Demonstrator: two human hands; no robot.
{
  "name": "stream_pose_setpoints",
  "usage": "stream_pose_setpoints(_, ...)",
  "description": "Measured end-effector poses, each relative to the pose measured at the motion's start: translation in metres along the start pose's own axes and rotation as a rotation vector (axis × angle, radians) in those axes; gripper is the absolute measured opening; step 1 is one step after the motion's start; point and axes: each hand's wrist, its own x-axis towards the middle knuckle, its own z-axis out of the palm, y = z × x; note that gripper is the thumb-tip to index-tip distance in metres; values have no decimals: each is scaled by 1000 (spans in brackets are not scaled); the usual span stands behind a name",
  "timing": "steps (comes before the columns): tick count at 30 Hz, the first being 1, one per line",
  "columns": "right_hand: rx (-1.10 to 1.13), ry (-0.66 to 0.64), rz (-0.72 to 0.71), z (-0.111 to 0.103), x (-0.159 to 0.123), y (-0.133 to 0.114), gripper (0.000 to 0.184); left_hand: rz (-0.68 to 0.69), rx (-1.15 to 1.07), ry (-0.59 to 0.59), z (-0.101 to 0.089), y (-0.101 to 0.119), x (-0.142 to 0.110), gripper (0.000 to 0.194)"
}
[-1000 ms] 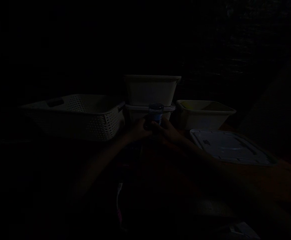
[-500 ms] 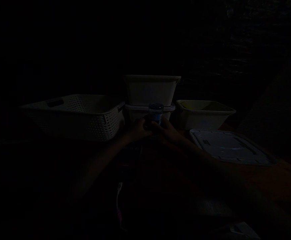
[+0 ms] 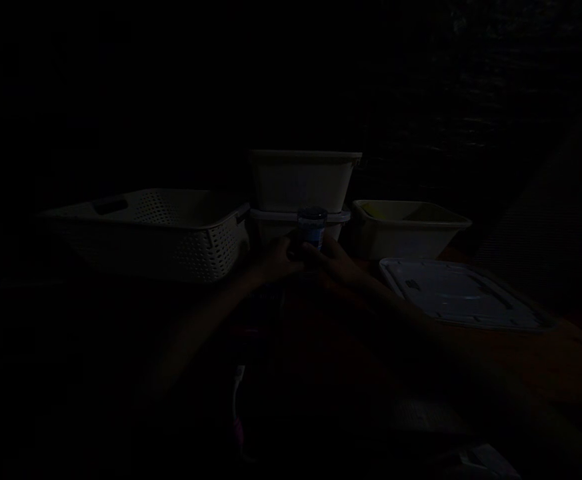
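Lighting is very poor; findings are limited accordingly. The principal risk, in my judgement, is a slip: the jar [image 3: 312, 229] appears smooth-sided and is held low, so uneven pressure between the left hand [image 3: 279, 257] and the right hand [image 3: 339, 263] could tip its dark top over. A second risk is a knock against the stacked tubs, the upper tub [image 3: 301, 188] and the lower tub [image 3: 277, 229], which stand directly behind the jar in this view; misjudged depth in the dark would be the cause. A cable [image 3: 237, 393] on the near side could catch a forearm if the arms drop.

Grip: both hands are closed around the jar, one from each side, with the thumbs toward the near face. Finger placement on the far side cannot be verified.

Position: the jar is upright between the hands, its top and blue label showing above the grip, its lower part covered. Whether its base touches the worktop [image 3: 545, 357] cannot be told. The basket [image 3: 215, 250] stands left of the hands; the loose lid [image 3: 451, 293] lies to the right.
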Motion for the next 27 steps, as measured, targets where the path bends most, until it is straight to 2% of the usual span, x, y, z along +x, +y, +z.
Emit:
stream_pose_setpoints(7,32,-3,-1,1,-1,-3,44,-10,11,8,0,4,-1,41)
stream_pose_setpoints(13,-5,-3,-3,0,0,-1,45,-53,41,24,0,-1,0,45)
stream_pose_setpoints(24,16,1,12,0,-1,0,43,-14,-7,14,1,-2,0,46)
stream_pose_setpoints(27,14,13,6,0,-1,0,43,-63,26,43,1,-1,-1,48)
